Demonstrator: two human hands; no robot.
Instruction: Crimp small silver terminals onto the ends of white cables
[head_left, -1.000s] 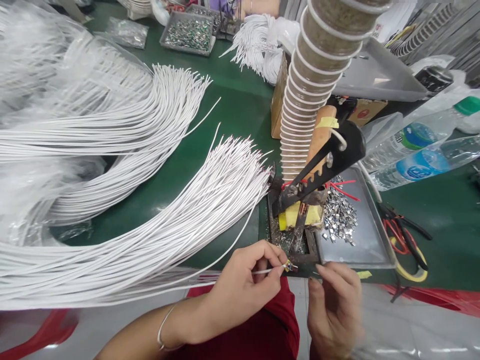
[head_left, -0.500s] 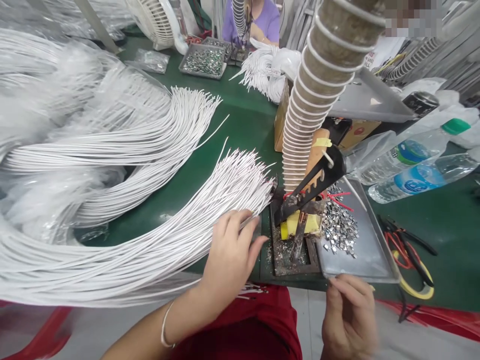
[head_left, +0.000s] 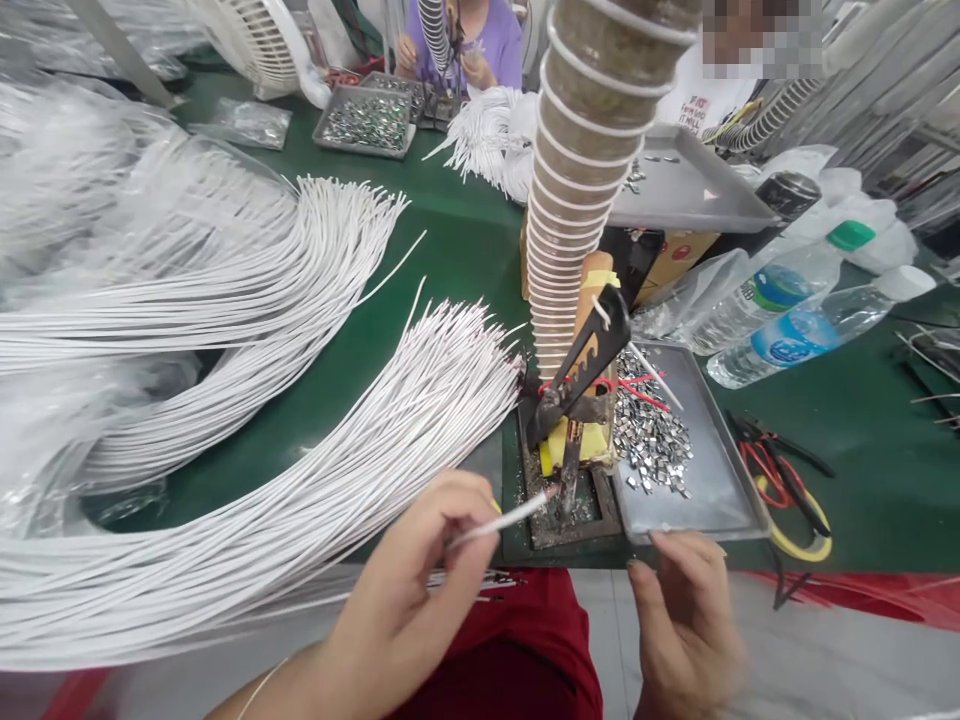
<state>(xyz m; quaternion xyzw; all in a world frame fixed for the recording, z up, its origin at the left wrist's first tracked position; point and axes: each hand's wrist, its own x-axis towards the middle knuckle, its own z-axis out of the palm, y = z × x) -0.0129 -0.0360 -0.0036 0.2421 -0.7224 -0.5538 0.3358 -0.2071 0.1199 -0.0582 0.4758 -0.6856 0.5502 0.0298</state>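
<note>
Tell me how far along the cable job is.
Seemingly done: a few cable ends with dark tips lie over the lap. In hand: the left hand pinches one white cable toward the jig; the right hand hovers by the tray. Left: the large cable bundle.

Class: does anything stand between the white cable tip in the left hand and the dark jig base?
Nothing visible does: the white cable in the left hand has its tip over the jig base; the right hand is aside.

The right hand (head_left: pixel 686 625) is blurred, its grip unreadable; just beyond the left hand (head_left: pixel 409 590), the tip of the wire (head_left: pixel 499 520) is too small to make out.
</note>
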